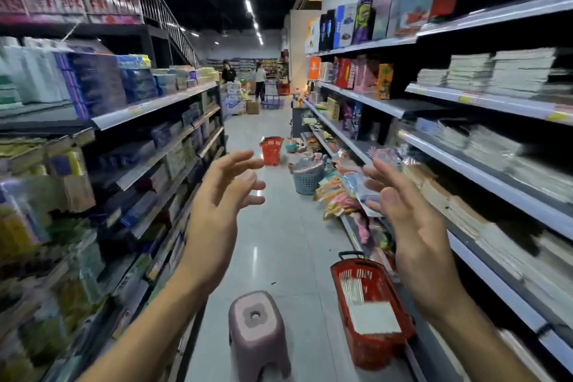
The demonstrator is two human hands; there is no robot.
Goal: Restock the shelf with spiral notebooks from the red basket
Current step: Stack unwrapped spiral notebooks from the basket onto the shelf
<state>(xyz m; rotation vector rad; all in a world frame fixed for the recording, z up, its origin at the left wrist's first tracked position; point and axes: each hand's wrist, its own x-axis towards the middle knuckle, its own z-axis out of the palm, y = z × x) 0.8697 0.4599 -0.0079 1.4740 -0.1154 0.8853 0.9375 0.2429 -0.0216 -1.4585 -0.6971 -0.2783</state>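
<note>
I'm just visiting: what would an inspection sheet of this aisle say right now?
Surface: grey tiled floor, glossy.
Job's things: red basket on the floor by the right shelves, white notebooks inside.
Clutter: pink stool mid-aisle; grey basket, loose packets, second red basket further on.
Hands: left hand and right hand raised, fingers spread, holding nothing.
Cables: nothing seen.
Surroundings: stocked shelves both sides, two people at the far end.
</note>
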